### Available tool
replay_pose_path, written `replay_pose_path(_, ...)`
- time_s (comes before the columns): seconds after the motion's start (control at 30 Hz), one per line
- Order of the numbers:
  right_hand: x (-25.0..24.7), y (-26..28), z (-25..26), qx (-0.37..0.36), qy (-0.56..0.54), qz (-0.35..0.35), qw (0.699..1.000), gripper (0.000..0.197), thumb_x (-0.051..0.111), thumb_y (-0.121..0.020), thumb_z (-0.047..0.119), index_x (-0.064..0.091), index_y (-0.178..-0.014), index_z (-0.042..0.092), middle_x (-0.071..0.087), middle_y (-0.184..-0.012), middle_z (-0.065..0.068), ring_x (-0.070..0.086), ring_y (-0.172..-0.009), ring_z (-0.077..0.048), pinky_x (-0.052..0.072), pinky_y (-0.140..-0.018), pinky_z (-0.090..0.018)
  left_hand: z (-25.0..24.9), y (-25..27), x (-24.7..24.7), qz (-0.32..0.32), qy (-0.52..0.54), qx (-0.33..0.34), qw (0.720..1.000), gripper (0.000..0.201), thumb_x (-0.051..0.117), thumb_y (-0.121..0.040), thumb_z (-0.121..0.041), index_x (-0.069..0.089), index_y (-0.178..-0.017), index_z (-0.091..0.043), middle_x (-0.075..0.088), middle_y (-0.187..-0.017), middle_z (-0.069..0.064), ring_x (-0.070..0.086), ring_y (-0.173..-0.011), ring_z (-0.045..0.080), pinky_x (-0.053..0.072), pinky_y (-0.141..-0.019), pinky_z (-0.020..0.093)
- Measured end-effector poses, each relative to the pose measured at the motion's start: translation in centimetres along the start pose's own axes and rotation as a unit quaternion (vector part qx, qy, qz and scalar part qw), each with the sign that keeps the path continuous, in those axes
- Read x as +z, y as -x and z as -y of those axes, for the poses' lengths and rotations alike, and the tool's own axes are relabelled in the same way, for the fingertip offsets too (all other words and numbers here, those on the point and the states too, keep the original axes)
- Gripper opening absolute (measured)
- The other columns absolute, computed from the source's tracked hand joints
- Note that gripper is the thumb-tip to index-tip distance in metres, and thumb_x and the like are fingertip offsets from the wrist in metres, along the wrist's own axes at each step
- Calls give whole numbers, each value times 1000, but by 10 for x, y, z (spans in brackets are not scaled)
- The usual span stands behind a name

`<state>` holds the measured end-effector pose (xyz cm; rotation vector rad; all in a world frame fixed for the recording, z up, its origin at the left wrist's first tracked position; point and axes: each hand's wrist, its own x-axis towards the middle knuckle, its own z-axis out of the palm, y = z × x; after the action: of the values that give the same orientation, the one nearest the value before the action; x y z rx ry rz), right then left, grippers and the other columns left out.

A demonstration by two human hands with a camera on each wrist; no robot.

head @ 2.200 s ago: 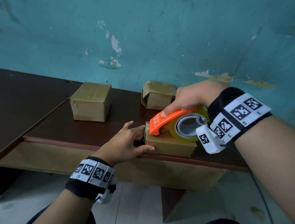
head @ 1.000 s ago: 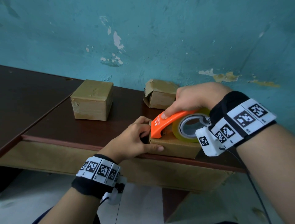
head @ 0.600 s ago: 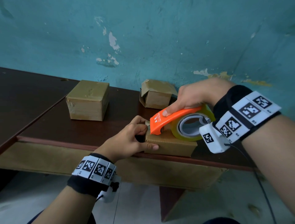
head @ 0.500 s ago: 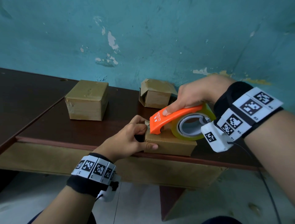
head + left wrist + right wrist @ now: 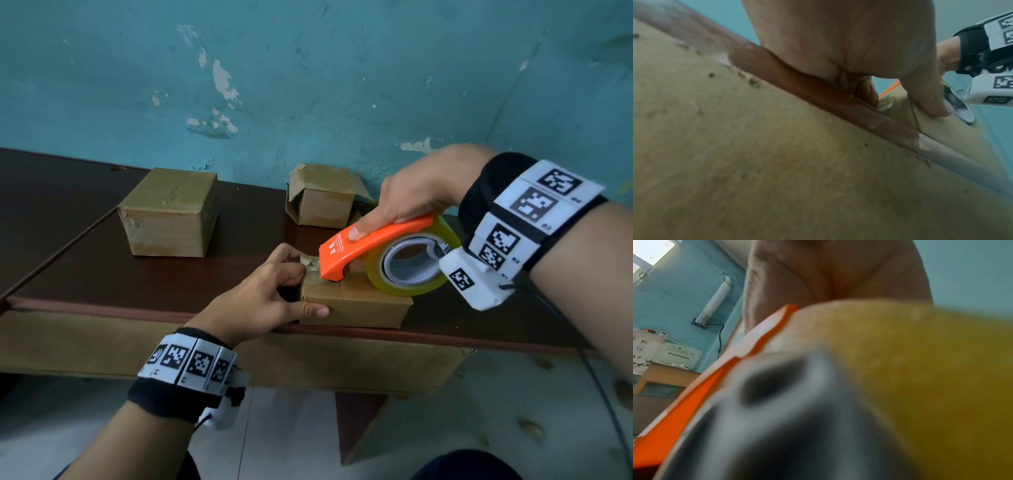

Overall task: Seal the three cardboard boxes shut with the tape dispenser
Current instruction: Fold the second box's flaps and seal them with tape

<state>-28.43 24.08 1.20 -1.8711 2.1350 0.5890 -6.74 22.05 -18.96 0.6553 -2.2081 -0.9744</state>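
Note:
A small cardboard box [image 5: 352, 303] sits at the table's front edge. My left hand [image 5: 274, 294] holds its left end, thumb along the front face, fingers curled at the top corner on a crumpled tape end [image 5: 310, 263]. My right hand [image 5: 411, 195] grips the orange tape dispenser [image 5: 370, 243] with its yellowish tape roll [image 5: 411, 267]; the nose touches the box top near the left edge. In the right wrist view the tape roll [image 5: 920, 369] and orange dispenser [image 5: 694, 402] fill the picture. A closed box [image 5: 169, 212] stands at back left. A third box [image 5: 322, 197] with loose flaps stands by the wall.
The dark brown table [image 5: 85, 274] runs along a teal wall [image 5: 308, 68] with peeling paint. Its front edge [image 5: 818, 91] lies right under my left hand. Below are a pale panel and a tiled floor [image 5: 291, 445].
The dispenser has lifted slightly and tilted, its nose staying at the box's left top edge. My left hand's fingers have curled onto the tape end at that corner.

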Motion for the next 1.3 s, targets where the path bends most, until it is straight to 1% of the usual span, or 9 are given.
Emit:
replay_pose_path(0.23,11,9,-34,-3,-26,-16,1000,79,60,-61,94,78,-71,17,77,-72,1,76,-82,-25,58,-86,-41,1,1,-2,8,-9,-9,1000,36,86,-78,-51,69,-79,-20,48,-115,3,60,-106,19,53,-92,39)
replay_pose_path(0.37,25,12,-51,-2,-53,-22,998,85,56,-51,95,76,-74,15,74,-71,1,74,-81,-23,56,-79,-37,-4,2,-3,14,0,-1,1000,23,89,-81,-38,67,-75,-40,48,-111,-1,60,-103,15,49,-87,22)
replay_pose_path(0.5,40,17,-66,0,-79,-3,997,87,54,-56,92,79,-84,14,79,-82,-2,76,-85,-23,57,-86,-36,-11,4,-3,18,34,-8,999,19,87,-80,-30,70,-88,-24,51,-118,0,64,-107,8,48,-91,16)
replay_pose_path(0.67,53,14,-78,-15,-124,-16,992,86,51,-61,91,81,-85,13,80,-79,0,77,-84,-23,57,-88,-38,-9,3,-3,16,15,-5,1000,19,88,-80,-33,72,-88,-26,53,-119,-1,64,-110,15,52,-95,25)
replay_pose_path(0.8,60,12,-85,-32,-132,-22,990,86,49,-69,89,80,-87,11,80,-83,-4,77,-83,-24,57,-91,-39,-5,4,-5,10,28,-10,1000,27,88,-78,-33,67,-88,-20,58,-111,-18,66,-105,9,50,-93,23)
replay_pose_path(0.87,61,11,-87,-38,-136,-22,990,85,49,-71,88,81,-87,11,80,-83,-3,77,-83,-24,57,-91,-39,-4,3,-5,7,7,-5,1000,21,89,-79,-34,72,-84,-23,55,-117,-8,63,-113,15,50,-98,26)
replay_pose_path(1.0,64,6,-97,-26,-130,-34,991,86,53,-69,87,78,-83,6,76,-72,-3,70,-67,-19,54,-78,-34,-3,13,-14,16,-9,-18,1000,23,89,-77,-35,75,-85,-19,54,-119,-6,62,-114,17,54,-94,27)
replay_pose_path(1.17,87,16,-155,16,-75,-58,995,75,64,-56,85,67,-62,10,53,-49,2,45,-46,-15,38,-53,-27,12,35,-59,-97,20,-92,991,21,87,-67,-26,80,-87,-23,57,-118,-9,64,-104,3,52,-83,10)
replay_pose_path(1.3,98,12,-163,17,-159,-93,983,78,68,-52,94,65,-56,16,61,-53,-1,53,-45,-14,42,-56,-29,10,22,-35,-37,-16,-49,998,43,91,-66,-55,79,-92,-22,55,-116,-16,65,-108,4,50,-91,11)
